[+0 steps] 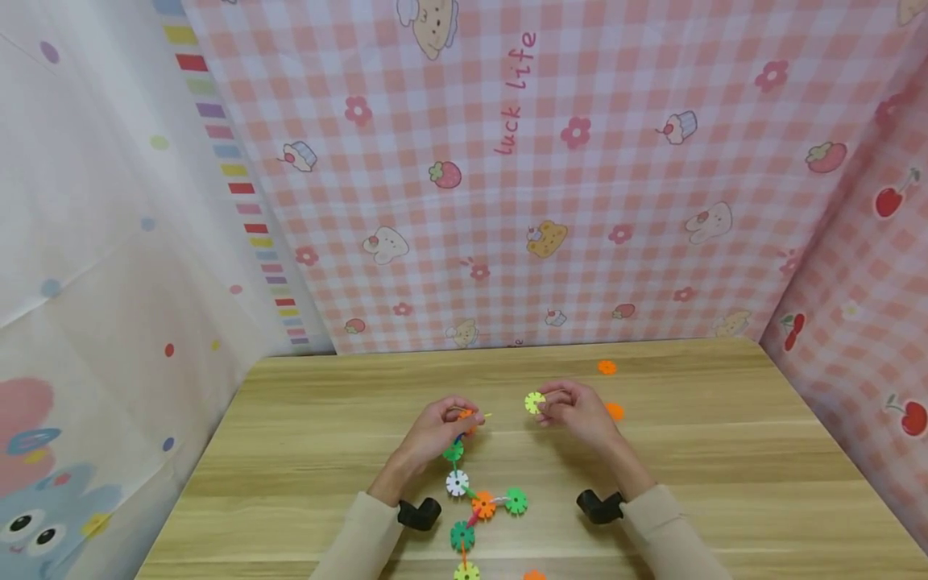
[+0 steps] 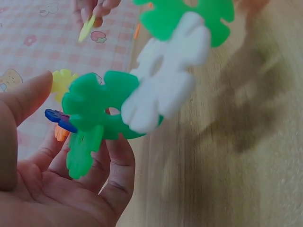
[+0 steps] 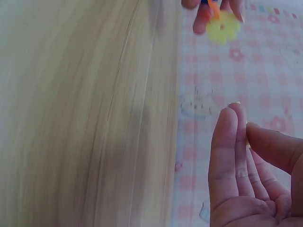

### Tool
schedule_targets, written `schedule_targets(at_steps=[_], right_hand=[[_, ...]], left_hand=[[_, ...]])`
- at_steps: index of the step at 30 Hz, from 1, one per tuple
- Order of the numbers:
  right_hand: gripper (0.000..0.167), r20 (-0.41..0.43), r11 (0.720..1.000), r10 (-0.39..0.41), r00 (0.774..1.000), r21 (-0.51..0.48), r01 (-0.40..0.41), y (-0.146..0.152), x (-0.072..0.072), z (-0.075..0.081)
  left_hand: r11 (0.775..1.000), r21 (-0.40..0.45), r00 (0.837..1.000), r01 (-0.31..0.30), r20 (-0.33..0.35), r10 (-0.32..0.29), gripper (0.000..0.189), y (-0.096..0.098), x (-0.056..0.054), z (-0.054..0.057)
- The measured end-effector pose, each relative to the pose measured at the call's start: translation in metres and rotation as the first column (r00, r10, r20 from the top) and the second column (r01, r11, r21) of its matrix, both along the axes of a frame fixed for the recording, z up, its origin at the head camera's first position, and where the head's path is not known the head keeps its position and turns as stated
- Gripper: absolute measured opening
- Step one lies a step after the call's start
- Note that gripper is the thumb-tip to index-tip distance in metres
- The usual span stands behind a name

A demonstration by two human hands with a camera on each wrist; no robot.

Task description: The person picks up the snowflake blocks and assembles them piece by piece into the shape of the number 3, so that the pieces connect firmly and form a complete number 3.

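A chain of notched plastic snowflake discs hangs from my left hand. Near that hand's fingertips are an orange disc, a blue disc and, at the chain's end, a yellow disc. Green discs and a white disc follow along the chain, which runs toward the table's near edge. Opposite, my right hand pinches a single yellow disc between thumb and fingers, apart from the chain. In the right wrist view, the fingers almost wholly hide this disc.
Loose orange discs lie on the wooden table: one at the back, one beside the right hand, one at the near edge. A pink checked cloth hangs behind the table.
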State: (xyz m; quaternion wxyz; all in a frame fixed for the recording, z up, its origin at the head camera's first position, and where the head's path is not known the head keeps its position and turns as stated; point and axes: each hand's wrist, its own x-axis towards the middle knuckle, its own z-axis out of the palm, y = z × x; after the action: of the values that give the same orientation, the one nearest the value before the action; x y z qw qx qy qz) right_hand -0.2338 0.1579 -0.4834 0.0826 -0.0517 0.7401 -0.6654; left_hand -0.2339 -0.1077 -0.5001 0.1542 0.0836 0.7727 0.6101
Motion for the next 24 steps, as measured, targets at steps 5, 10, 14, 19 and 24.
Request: schedule_targets(at_steps=[5,10,14,19,24], right_hand=[[0.032,0.001,0.999,0.029,1.000,-0.029,-0.029,-0.017,0.000,-0.003],[0.031,0.022,0.998,0.035,0.999,-0.056,-0.034,-0.031,0.000,-0.005],[0.031,0.041,0.997,0.028,0.999,-0.074,-0.025,-0.040,0.001,-0.006],[0.031,0.063,0.996,0.006,0.998,-0.084,-0.001,-0.048,0.002,-0.008],[0.031,0.069,0.996,0.003,0.998,-0.091,0.003,-0.052,0.004,-0.008]], left_hand=[[1.000,0.020,1.000,-0.003,0.006,0.003,0.037,0.000,0.001,0.003],[1.000,0.031,1.000,0.000,0.002,0.000,0.035,0.001,0.002,0.005],[1.000,0.023,1.000,0.004,-0.006,-0.004,0.035,0.002,0.003,0.006],[1.000,0.019,1.000,0.014,-0.015,-0.014,0.034,0.004,0.002,0.006],[0.999,0.037,1.000,0.008,-0.012,-0.007,0.035,0.004,0.001,0.004]])
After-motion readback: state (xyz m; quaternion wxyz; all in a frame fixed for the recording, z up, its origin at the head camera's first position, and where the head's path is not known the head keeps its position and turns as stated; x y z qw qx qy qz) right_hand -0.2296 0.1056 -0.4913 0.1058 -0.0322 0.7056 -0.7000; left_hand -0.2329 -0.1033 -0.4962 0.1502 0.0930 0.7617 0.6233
